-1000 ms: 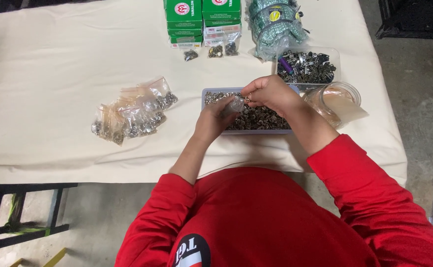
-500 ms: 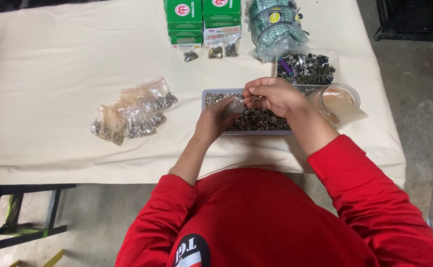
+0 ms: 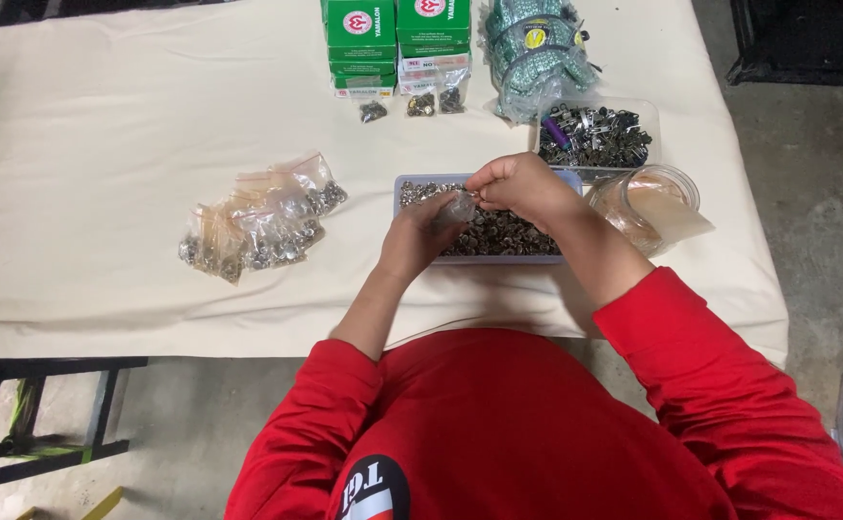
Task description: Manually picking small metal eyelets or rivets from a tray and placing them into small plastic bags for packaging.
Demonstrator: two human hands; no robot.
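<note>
Both hands are working together over the shallow tray of small metal pieces [image 3: 498,236], which is sitting on the cream cloth-covered table [image 3: 103,173]. Left hand [image 3: 416,236] is hovering at the tray's left end, fingers curled and pinching the lower part of a small clear plastic bag [image 3: 460,205]. Right hand [image 3: 522,188] is reaching over the tray's far edge, fingers closed at the top of that same bag, so the bag is being held between the two hands just above the tray's heap. Red sleeves are covering both arms on the near side of the tray.

Left of the tray, well apart from it, a pile of small filled clear bags [image 3: 258,221] is lying on the cloth. Just right of the tray, a round clear container [image 3: 648,193] is resting with a tan sheet inside it. Beyond the tray, on its far right, a clear box of dark metal parts [image 3: 599,135] is standing. Farther still from the tray, green cartons [image 3: 397,34] are stacked, a few loose small bags [image 3: 421,103] are lying in front of them, and a bundle of teal strips in plastic [image 3: 537,48] is lying beside them.
</note>
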